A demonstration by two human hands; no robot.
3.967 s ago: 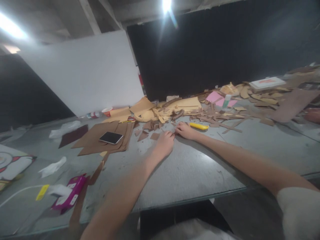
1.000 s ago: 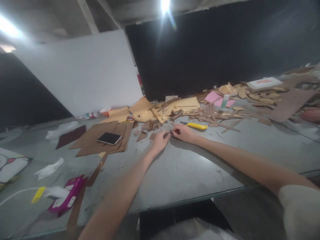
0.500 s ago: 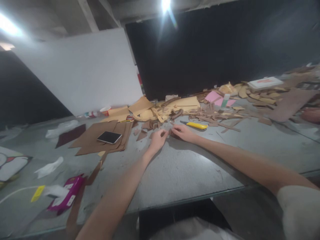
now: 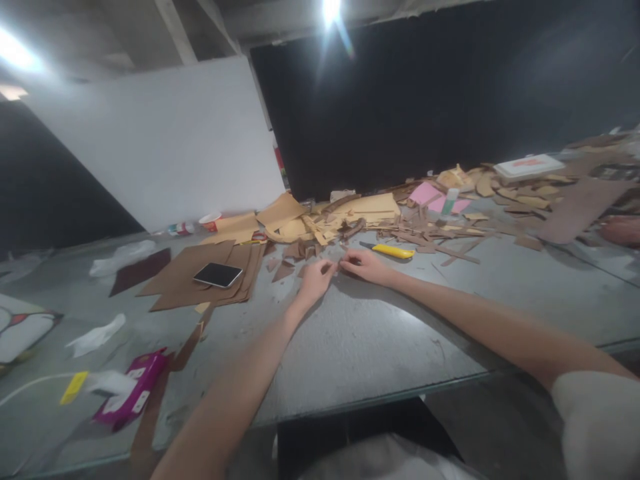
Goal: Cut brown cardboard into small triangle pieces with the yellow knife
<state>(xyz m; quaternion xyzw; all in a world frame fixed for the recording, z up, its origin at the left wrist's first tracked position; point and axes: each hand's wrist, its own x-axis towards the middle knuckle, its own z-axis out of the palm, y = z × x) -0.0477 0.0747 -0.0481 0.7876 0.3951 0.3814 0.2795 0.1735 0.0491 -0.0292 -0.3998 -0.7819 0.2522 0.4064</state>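
Observation:
My left hand point(image 4: 316, 280) and my right hand point(image 4: 367, 267) almost meet over the middle of the grey tabletop point(image 4: 350, 347). The fingers of both are curled into a pinch, tips facing each other. Whatever lies between the fingertips is too small and hidden to name. Just beyond my right hand rests a yellow utility knife point(image 4: 395, 251), its dark blade pointing left. Brown scraps point(image 4: 284, 270) of sheet material lie to the left of and behind my left hand.
A phone point(image 4: 219, 275) lies on stacked brown sheets point(image 4: 175, 267) at the left. Nearer stands a magenta power strip point(image 4: 140, 393) with a plugged-in white adapter. Tan and brown offcuts point(image 4: 375, 208) are heaped along the back, with a glue stick point(image 4: 450, 201) among them.
My fingertips have shifted very slightly, and the small dark bit seen between them earlier is harder to see. Nothing else on the table has visibly moved.

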